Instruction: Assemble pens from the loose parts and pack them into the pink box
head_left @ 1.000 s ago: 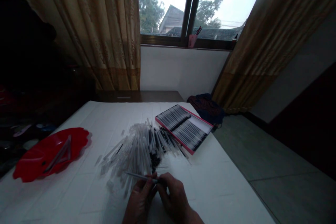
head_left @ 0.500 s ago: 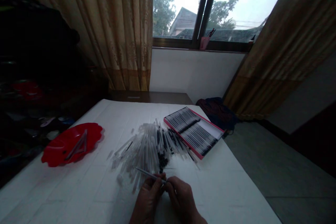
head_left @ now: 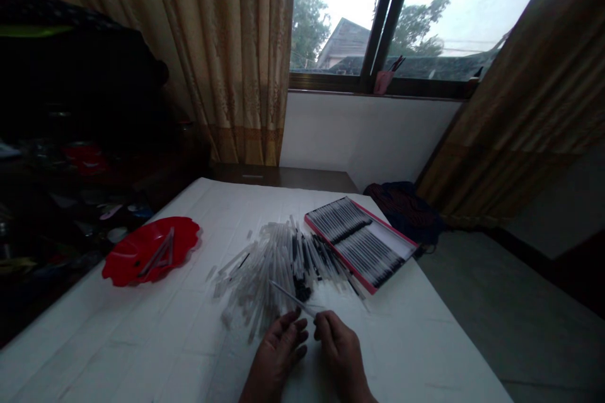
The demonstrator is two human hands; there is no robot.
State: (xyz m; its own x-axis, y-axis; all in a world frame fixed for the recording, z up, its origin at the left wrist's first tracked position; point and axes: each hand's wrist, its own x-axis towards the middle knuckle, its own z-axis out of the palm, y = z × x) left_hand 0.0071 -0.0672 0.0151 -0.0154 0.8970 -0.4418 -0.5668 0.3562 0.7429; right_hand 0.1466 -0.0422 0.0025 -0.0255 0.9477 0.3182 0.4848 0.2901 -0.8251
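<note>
Two bare hands work at the near side of a pile of clear and black pen parts [head_left: 271, 258], which lies loose on a white table [head_left: 165, 334]. The right hand [head_left: 339, 349], at the pile's near right, has its thumb and forefinger pinched together on the near end of a slim pen [head_left: 289, 295]; the other fingers are curled in. The pen slants away to the left, its far end over the near part of the pile. The left hand [head_left: 282, 343], just nearer than the pile, has its fingers parted and loosely bent, gripping nothing visible; whether a fingertip touches the pen I cannot tell. Right of the pile and close against it sits an open pink-edged box [head_left: 373, 286], with two rows of dark-ended pens [head_left: 371, 249] and a bare pale patch at its far right. Left of the pile, well apart, is a red dish [head_left: 120, 258] with a wavy rim, holding a see-through piece [head_left: 161, 255]. Far beyond the pile, a pink cup [head_left: 382, 82] stands by the window [head_left: 350, 25].
</note>
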